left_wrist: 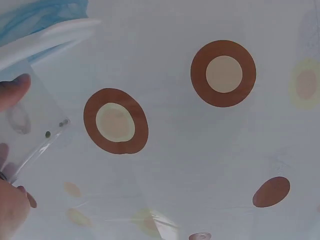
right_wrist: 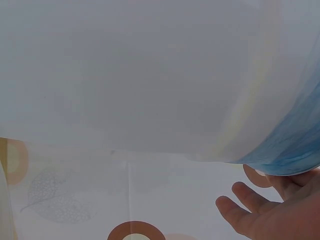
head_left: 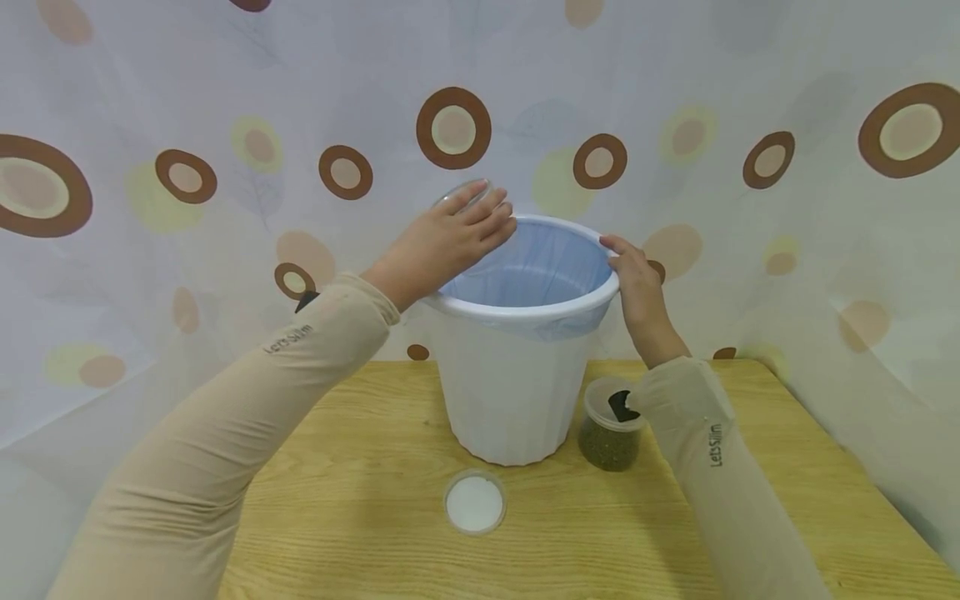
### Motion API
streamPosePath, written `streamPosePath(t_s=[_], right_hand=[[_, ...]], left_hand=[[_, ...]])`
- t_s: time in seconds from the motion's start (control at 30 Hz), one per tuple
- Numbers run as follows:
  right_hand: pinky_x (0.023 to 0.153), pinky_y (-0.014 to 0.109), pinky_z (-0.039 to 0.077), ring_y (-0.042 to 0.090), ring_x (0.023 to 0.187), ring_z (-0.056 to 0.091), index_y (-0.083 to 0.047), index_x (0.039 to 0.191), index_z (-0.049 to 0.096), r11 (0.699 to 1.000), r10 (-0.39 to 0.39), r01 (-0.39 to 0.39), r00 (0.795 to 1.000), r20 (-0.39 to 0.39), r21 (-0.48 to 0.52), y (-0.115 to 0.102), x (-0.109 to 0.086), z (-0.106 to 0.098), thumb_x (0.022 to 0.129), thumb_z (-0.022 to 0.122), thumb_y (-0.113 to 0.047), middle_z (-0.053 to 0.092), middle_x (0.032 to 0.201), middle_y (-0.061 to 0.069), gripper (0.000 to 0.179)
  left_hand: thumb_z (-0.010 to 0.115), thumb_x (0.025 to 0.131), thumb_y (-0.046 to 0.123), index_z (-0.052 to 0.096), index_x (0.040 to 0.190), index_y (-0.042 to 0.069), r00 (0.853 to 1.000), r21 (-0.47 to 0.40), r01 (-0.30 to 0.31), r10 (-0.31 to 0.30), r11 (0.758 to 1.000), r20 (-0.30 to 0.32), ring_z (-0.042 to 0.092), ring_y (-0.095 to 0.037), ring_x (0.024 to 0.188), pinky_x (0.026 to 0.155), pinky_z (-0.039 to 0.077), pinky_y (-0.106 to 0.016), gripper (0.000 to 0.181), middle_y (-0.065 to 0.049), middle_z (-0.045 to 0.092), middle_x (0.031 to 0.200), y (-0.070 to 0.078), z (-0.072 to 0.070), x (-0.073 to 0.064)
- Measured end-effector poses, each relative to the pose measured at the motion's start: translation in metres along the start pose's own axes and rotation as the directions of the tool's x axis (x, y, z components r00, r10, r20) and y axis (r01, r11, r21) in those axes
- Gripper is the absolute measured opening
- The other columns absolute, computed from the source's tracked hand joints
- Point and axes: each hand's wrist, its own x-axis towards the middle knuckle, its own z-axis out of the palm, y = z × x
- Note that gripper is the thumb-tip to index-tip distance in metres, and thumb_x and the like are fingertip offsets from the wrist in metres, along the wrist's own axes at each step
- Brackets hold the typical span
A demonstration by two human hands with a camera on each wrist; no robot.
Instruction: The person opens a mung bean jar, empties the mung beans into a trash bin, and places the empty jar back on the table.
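A white waste bin (head_left: 517, 383) lined with a thin blue bag (head_left: 555, 258) stands upright on the table. Over the left part of its rim, my left hand (head_left: 450, 242) grips a clear plastic container (left_wrist: 37, 127), tipped on its side with a few small grains along its edge. The hand hides most of that container in the head view. My right hand (head_left: 633, 287) holds the bin's rim on the right, two fingers (right_wrist: 240, 212) reaching away from the wall in the right wrist view.
Beside the bin on the right stands a clear tub of dark grains (head_left: 609, 437), under my right forearm. A round lid with a white disc (head_left: 475, 502) lies in front of the bin on the wooden table (head_left: 360, 483). A patterned curtain (head_left: 525, 67) hangs behind and around the sides.
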Motion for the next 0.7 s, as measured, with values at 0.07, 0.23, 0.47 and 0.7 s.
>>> streamPosePath(t_s=[0.07, 0.23, 0.47, 0.7], right_hand=[[0.114, 0.044, 0.021, 0.025, 0.139, 0.029, -0.01, 0.144, 0.043, 1.0, -0.001, 0.001, 1.0, -0.004, -0.005, 0.0005, 0.0005, 0.0002, 0.1, 0.029, -0.025, 0.034, 0.153, 0.006, 0.049], [0.114, 0.045, 0.021, 0.026, 0.139, 0.029, -0.011, 0.145, 0.042, 1.0, -0.004, 0.004, 1.0, 0.004, 0.002, 0.0009, -0.0005, -0.0001, 0.1, 0.029, -0.026, 0.033, 0.153, 0.007, 0.049], [0.114, 0.046, 0.019, 0.025, 0.14, 0.026, -0.012, 0.146, 0.041, 1.0, -0.006, 0.006, 1.0, 0.014, 0.018, 0.0009, -0.0021, -0.0004, 0.101, 0.028, -0.027, 0.031, 0.154, 0.006, 0.049], [0.115, 0.045, 0.019, 0.025, 0.141, 0.025, -0.01, 0.145, 0.041, 1.0, -0.019, 0.019, 1.0, 0.009, 0.012, 0.0023, -0.0003, 0.0001, 0.101, 0.028, -0.025, 0.032, 0.153, 0.007, 0.048]], left_hand=[[0.06, 0.09, -0.001, 0.033, 0.148, 0.008, 1.0, 0.018, -0.005, 0.005, 1.0, -0.003, 0.021, -0.026, 0.144, 0.118, 0.006, -0.04, 0.065, -0.01, 0.032, 0.152, 0.0012, 0.0001, -0.0002], [0.059, 0.09, -0.001, 0.034, 0.148, 0.009, 1.0, 0.009, 0.004, -0.004, 1.0, -0.013, 0.022, -0.026, 0.144, 0.118, 0.006, -0.04, 0.064, -0.01, 0.033, 0.151, 0.0018, 0.0008, -0.0006], [0.058, 0.089, -0.005, 0.029, 0.15, 0.007, 1.0, -0.058, 0.018, -0.017, 0.998, 0.023, 0.018, -0.027, 0.145, 0.118, 0.001, -0.04, 0.068, -0.012, 0.029, 0.152, -0.002, 0.0003, -0.0014], [0.053, 0.09, -0.009, 0.028, 0.15, 0.006, 0.997, -0.144, 0.073, -0.072, 0.987, 0.008, 0.02, -0.03, 0.144, 0.118, 0.002, -0.039, 0.066, -0.012, 0.031, 0.152, -0.005, 0.0009, -0.0038]])
